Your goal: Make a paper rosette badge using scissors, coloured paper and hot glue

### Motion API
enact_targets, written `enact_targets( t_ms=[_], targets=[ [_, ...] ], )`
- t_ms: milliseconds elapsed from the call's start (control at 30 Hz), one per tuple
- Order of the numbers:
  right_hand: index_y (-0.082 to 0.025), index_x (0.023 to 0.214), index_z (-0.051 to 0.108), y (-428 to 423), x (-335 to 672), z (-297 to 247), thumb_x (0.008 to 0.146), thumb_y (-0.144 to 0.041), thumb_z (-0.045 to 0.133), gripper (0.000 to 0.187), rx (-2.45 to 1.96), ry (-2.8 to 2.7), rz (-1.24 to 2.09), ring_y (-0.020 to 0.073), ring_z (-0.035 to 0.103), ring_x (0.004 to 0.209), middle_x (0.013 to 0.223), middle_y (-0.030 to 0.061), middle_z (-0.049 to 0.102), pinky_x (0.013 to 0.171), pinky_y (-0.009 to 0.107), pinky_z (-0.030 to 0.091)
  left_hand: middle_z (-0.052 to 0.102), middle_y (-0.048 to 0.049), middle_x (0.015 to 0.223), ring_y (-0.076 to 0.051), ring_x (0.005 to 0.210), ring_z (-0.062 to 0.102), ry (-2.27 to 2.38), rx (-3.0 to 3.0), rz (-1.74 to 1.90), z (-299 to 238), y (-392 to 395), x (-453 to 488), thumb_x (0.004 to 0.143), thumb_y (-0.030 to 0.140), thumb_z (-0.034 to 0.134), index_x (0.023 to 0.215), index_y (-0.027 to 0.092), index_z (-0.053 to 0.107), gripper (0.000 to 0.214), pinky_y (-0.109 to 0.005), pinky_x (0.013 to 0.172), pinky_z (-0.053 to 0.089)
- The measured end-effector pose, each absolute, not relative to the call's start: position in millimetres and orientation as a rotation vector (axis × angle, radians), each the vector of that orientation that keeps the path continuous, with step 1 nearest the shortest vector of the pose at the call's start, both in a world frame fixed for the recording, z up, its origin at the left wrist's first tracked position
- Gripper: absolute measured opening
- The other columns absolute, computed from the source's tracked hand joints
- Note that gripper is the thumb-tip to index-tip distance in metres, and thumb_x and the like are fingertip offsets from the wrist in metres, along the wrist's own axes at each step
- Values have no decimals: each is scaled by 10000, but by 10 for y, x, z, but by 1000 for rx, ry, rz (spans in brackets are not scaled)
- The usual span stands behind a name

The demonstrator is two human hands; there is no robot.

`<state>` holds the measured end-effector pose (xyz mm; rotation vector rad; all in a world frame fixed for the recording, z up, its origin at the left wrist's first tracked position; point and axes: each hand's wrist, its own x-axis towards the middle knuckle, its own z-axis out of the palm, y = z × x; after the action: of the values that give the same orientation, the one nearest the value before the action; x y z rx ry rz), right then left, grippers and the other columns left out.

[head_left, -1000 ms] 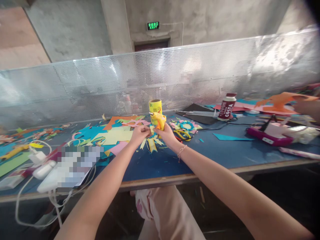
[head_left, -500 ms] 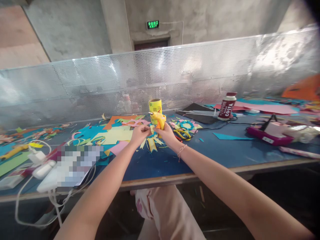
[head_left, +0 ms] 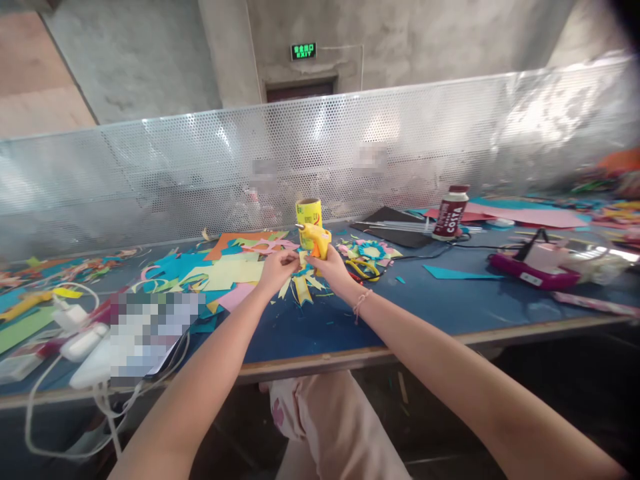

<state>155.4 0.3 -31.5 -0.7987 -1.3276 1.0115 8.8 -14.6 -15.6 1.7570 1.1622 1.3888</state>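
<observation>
In the head view my right hand (head_left: 332,269) is wrapped round a yellow hot glue gun (head_left: 316,235), its nozzle pointing up and left. My left hand (head_left: 279,269) is closed in a pinch on a pale yellow paper strip (head_left: 303,259), just left of the glue gun. Below both hands lies a paper rosette (head_left: 303,291) of yellow and blue strips, partly hidden by the fingers. A yellow cardboard tube (head_left: 309,212) stands upright behind the glue gun. To the right lies another rosette with a blue ring (head_left: 371,249), near yellow-handled scissors (head_left: 369,270).
Paper scraps (head_left: 225,270) cover the table's left side. A phone (head_left: 155,333) with white cables lies front left. At right stand a Costa bottle (head_left: 450,215) and a purple tape dispenser (head_left: 533,272). A perforated metal screen (head_left: 200,167) runs along the back.
The view shifts slightly, moving the surroundings a little left. Both hands keep almost the same pose, with the glue gun and paper strip still held.
</observation>
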Motion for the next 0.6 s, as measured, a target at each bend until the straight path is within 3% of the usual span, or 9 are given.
enact_targets(
  t_ms=[600],
  targets=[
    [-196,804,491,-79,1563,-237,569,-314,711,343,-708,-1335,1068,78,449,530,669,-45,522,465,222,363,637,-10,591,-139,578,633,1118,1813,1293,-131,-197,127,678,139,593,715,132,636,57,-247,583,509]
  ],
)
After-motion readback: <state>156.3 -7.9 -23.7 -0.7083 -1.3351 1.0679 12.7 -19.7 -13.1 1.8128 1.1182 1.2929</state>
